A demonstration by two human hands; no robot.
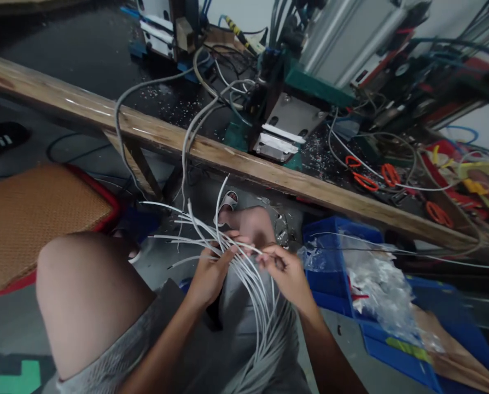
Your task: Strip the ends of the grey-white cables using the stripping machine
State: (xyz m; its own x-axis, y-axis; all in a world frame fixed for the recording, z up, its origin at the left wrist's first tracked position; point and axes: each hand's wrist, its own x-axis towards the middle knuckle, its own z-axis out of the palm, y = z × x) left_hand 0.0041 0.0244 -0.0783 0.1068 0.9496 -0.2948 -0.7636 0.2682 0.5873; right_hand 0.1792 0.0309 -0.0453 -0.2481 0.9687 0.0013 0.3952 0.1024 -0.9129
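Observation:
A bundle of thin white cables point(255, 295) lies across my lap, its loose ends fanning out toward the upper left. My left hand point(214, 268) is closed around the bundle near those ends. Just to the right, my right hand point(281, 268) pinches a single white cable point(250, 248) that leads across from the left hand. The fingertips of both hands are close together over my knee. Below the hands the cables curve down and gather in a thick grey-white coil point(277, 345).
Ahead runs a workbench with a wooden edge point(236, 158), bearing a press-like machine point(285, 120) and orange-handled scissors point(365, 180). At the right stand blue bins point(330, 290) with clear plastic bags point(379, 279). A woven-top stool point(43, 219) is at the left.

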